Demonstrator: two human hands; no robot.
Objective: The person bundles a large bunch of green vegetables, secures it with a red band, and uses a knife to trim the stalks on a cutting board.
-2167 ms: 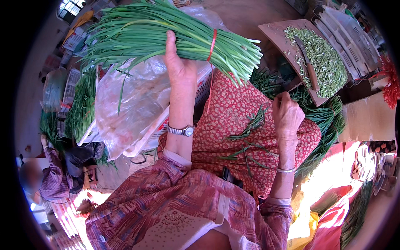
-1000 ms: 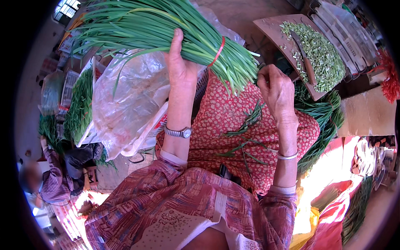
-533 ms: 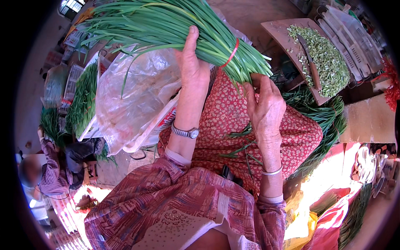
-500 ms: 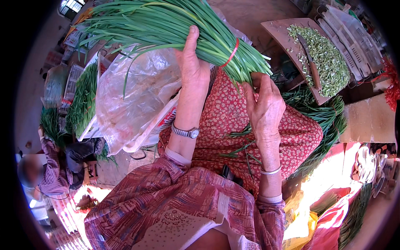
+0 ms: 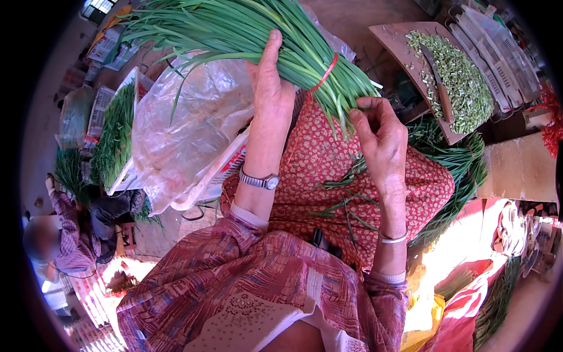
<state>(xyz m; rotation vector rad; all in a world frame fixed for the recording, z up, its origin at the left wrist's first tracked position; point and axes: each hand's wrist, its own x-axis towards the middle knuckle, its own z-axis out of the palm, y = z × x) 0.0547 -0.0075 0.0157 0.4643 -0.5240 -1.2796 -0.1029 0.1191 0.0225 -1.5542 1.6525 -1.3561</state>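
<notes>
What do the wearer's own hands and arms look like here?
The left hand is gloveless, with a watch at the wrist: round pale face, silvery ribbed band. The right hand is gloveless too, with a plain silvery bangle above the wrist. The sleeves are patterned in reddish purple and blue, with pale cuffs.

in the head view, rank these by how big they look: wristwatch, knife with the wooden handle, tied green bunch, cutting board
Largest to smallest, as they look:
1. tied green bunch
2. cutting board, partly covered by chopped greens
3. knife
4. wristwatch

The bunch may gain from nearness.
</notes>
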